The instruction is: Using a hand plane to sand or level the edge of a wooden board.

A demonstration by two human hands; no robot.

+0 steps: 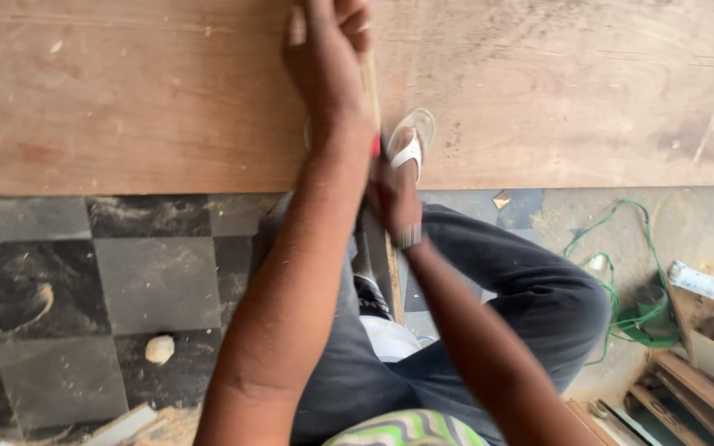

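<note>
Board: a large plywood sheet (126,91) lies flat on the floor and fills the upper part of the view; its near edge runs straight across the frame.
Stick: a thin, pale wooden strip (371,83) lies on the board, running from the near edge away toward the top of the frame, with a red bit at its near end.
Left hand: the left hand (324,49) rests on the board well in from its near edge, fingers curled against the stick, apparently pressing it down to keep it from shifting. Grip is narrow; whether the fingers close fully round the stick cannot be told.
Right hand: the right hand (394,194) sits at the board's near edge, at the stick's red end. It is seen from the back; what it holds, if anything, cannot be told.
Foot: a foot in a white sandal (411,144) stands on the board just inside the near edge, beside the stick, probably to weigh the sheet down.
Floor: chequered tiles (59,272) below the board's edge, dusted with shavings.
Cord: a green cable (621,272) and a green tool lie right of the board's edge.
Hidden: the stick's far end and the left fingertips are cut off at the top; the arms cover the stick's near end.
</note>
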